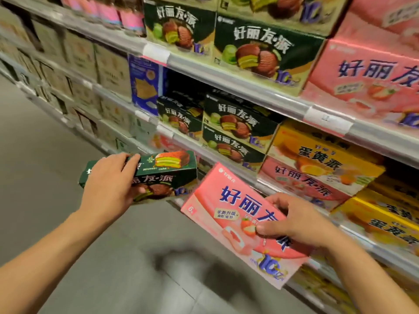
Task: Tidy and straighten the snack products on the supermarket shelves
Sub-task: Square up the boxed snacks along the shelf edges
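Fingers point(130, 160) of the left hand point(111, 180) curl over the top edge of a green box point(167, 172), thumb pressed on its front face; the hand grips it at its left end. Most of the green box extends to the right of those fingers, held clear of the shelf and tilted slightly.

Right hand point(294, 219) grips a pink box point(229, 205) at its right edge: thumb lies across the printed front near the strawberry picture, remaining fingers wrap behind and are mostly hidden. Bulk of the pink box lies left of and below the thumb, tilted, its top left corner just beside the green box; contact between the two cannot be told.

Beyond both hands, shelf rail point(226, 165) carries stacked green boxes point(235, 132) above the pink box, with yellow boxes point(326, 155) up and to the right of the right hand's fingers. Upper shelf holds larger green cartons point(265, 51) and pink cartons point(367, 71).
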### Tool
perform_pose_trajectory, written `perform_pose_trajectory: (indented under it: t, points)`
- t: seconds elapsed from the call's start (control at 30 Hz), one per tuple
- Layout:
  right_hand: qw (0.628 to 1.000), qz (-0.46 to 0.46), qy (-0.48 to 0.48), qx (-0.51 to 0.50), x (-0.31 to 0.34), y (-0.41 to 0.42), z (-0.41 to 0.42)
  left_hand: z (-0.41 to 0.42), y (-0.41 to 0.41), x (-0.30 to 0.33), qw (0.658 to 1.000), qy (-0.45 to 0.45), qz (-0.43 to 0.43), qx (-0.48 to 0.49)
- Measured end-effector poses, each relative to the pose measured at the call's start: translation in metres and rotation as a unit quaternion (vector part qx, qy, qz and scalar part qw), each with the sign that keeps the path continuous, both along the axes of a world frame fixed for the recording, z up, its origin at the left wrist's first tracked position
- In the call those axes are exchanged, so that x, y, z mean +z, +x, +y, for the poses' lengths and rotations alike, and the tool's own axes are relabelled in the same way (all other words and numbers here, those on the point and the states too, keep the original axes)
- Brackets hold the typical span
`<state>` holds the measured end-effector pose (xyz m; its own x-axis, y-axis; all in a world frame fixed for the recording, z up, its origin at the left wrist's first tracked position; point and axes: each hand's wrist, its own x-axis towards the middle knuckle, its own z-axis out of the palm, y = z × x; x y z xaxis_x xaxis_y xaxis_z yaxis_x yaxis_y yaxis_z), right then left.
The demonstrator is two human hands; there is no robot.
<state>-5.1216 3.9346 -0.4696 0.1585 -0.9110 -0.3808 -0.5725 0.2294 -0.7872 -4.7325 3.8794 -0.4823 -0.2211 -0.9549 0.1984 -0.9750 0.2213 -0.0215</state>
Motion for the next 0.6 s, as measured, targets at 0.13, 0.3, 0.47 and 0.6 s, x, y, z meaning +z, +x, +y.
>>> perform_pose_trajectory:
  t: [0.13, 0.3, 0.47, 0.6]
  points:
    - [0.999, -0.032, 0.035, -0.02, -0.005, 0.03, -0.024, -0.054, 0.037, 0.007, 0.999, -0.021, -0.017, -0.021]
    - [0.998, -0.031, 0.028, -0.037, -0.001, 0.048, -0.069, -0.135, 0.049, 0.009, 0.994, -0.066, -0.049, -0.065]
    - [1.0, 0.001, -0.004, -0.03, -0.002, 0.062, -0.132, -0.211, 0.051, 0.009, 0.992, -0.104, -0.03, -0.059]
    - [0.999, -0.023, 0.005, -0.028, -0.008, 0.075, -0.174, -0.258, 0.058, 0.007, 0.993, -0.1, -0.016, -0.056]
